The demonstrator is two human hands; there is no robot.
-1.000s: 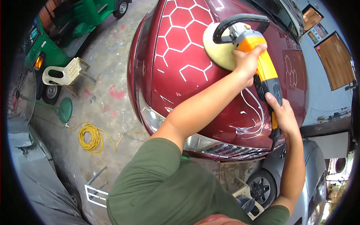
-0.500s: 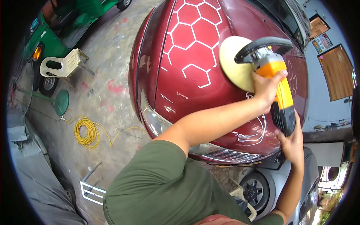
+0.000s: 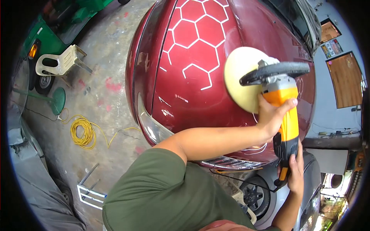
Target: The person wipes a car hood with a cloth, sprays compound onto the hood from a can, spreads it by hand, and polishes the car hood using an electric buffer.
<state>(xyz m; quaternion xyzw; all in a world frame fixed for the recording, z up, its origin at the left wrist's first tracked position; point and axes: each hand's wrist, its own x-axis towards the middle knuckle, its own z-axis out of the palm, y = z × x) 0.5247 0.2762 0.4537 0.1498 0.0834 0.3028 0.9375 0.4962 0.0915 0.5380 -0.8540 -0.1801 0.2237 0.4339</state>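
A yellow and black car polisher [image 3: 290, 119] is held in both my hands over the dark red car hood [image 3: 204, 104]. My left hand [image 3: 269, 119] wraps around its yellow body just behind the metal head. Farther back, my right hand [image 3: 296, 173] grips the black rear handle. The round pale yellow pad [image 3: 243, 77] faces the paint on the hood's right part; whether it touches cannot be made out. A black loop handle [image 3: 275, 73] crosses over the head, with no hand on it. White reflected hexagon lines show on the glossy paint left of the pad.
A black cord [image 3: 243, 180] runs from the polisher's rear end past the bumper. On the floor lie a coiled yellow cable [image 3: 83, 133] and a white metal frame [image 3: 90, 194]. A cream plastic chair [image 3: 63, 63] stands beside a green vehicle [image 3: 54, 36]. A silver car [image 3: 275, 188] is close at right.
The polisher has moved down in view, its rear swinging nearer to me and its body more upright. My right hand has gone down with the rear handle. The view has shifted slightly.
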